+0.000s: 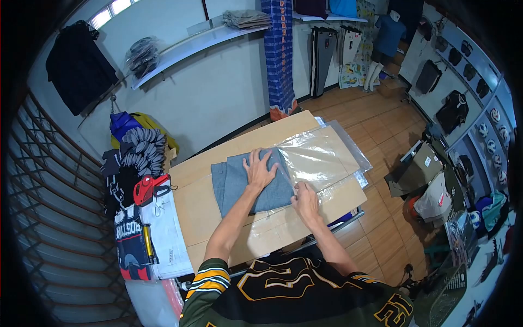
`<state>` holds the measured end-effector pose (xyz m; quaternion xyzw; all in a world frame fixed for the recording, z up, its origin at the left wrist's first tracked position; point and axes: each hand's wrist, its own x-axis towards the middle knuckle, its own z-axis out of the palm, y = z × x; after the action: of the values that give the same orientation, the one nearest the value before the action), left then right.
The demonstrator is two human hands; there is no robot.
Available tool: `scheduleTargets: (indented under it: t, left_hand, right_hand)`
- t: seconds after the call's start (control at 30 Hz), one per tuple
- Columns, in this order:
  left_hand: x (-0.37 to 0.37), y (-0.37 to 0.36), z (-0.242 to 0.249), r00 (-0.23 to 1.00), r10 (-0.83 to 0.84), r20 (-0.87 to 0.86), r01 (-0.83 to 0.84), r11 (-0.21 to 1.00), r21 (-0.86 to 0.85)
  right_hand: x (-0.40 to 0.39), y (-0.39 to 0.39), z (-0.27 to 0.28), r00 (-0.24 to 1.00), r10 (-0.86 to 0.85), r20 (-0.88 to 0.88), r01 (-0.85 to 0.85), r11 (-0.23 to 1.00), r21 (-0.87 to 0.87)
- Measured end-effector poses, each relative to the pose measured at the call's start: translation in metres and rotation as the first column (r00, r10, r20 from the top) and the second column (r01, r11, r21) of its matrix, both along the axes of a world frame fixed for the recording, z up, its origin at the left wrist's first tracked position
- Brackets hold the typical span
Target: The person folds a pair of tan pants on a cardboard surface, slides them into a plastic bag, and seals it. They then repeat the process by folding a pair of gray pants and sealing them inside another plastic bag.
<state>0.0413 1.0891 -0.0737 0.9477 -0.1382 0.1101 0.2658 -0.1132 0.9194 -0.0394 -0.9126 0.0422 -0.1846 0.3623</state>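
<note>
A folded grey-blue garment lies flat on a cardboard-topped table in front of me. My left hand rests on it with fingers spread, pressing the upper middle of the fabric. To the right, a clear plastic bag lies with its mouth at the garment's right end, and the fabric's edge overlaps it there. My right hand has its fingers closed on the lower corner of the bag's mouth, close beside the garment.
On the left are a red tape dispenser, a yellow-and-black tool and stacked clothes. A wall shelf holds bagged garments. Boxes stand on the tiled floor at right, and a blue column rises behind the table.
</note>
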Motion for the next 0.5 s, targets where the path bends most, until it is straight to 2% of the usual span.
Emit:
scheduleTargets:
  t: [0.1,0.23,0.33,0.5]
  left_hand:
    - [-0.012,0.010,-0.007,0.998,-0.012,0.063,0.021,0.990,-0.137]
    - [-0.080,0.027,0.044,0.956,-0.270,-0.112,0.270,0.963,-0.016]
    - [-0.111,0.033,0.054,0.932,-0.314,-0.181,0.349,0.913,0.213]
    - [-0.111,0.023,0.020,0.969,-0.225,-0.100,0.238,0.960,0.149]
  right_hand:
    - [-0.008,-0.004,-0.010,0.998,-0.004,-0.063,0.002,1.000,-0.017]
    - [-0.017,-0.008,-0.007,0.984,0.003,-0.179,-0.007,1.000,-0.020]
    - [-0.019,-0.006,-0.010,0.985,-0.001,-0.172,-0.004,1.000,-0.027]
    - [-0.019,0.001,-0.013,0.987,0.026,-0.156,-0.027,1.000,-0.006]
